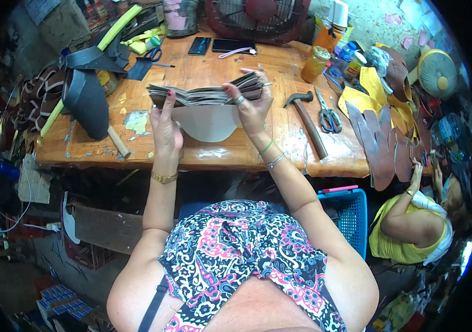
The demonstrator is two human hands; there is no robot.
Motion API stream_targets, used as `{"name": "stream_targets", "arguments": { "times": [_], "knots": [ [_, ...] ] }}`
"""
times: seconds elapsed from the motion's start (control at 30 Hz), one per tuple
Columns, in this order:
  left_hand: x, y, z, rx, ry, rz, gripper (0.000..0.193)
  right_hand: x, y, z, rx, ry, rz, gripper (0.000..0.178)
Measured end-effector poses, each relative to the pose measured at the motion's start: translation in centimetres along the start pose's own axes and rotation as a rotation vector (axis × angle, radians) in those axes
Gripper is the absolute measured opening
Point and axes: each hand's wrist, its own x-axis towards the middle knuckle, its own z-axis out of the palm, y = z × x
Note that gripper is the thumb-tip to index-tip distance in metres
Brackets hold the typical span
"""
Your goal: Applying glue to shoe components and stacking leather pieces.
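Over the table's near half I hold a fanned stack of thin dark brown and grey sheets [202,97], its layers showing along the upper edge. My left hand [166,133] grips its left end, thumb up along the near face. My right hand [255,109] pinches the right end between thumb and fingers. Below the stack shows a pale grey piece with a rounded lower edge [208,123]; whether it belongs to the stack I cannot tell. To the right of my right hand lie a hammer [309,126] and scissors [330,117].
The wooden table [191,152] carries cut brown leather pieces [377,145], yellow pieces [370,83] and a jar [316,63] on the right. Black curved pieces [85,102] lie left; a red fan [258,16] stands behind. A blue basket [357,218] and another person [410,227] are at right.
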Motion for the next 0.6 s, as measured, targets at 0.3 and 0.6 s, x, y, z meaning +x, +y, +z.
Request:
{"name": "stream_targets", "arguments": {
  "times": [0.3,0.6],
  "knots": [
    [-1.7,-2.2,-3.1,0.337,-0.336,0.122,0.049,0.5,-1.0,-1.6,0.269,0.268,0.298,0.024],
    [2.1,1.5,-1.8,0.335,-0.387,-0.257,0.044,0.4,-1.2,-18.6,-1.455,-0.374,-0.174,0.076]
  ]
}}
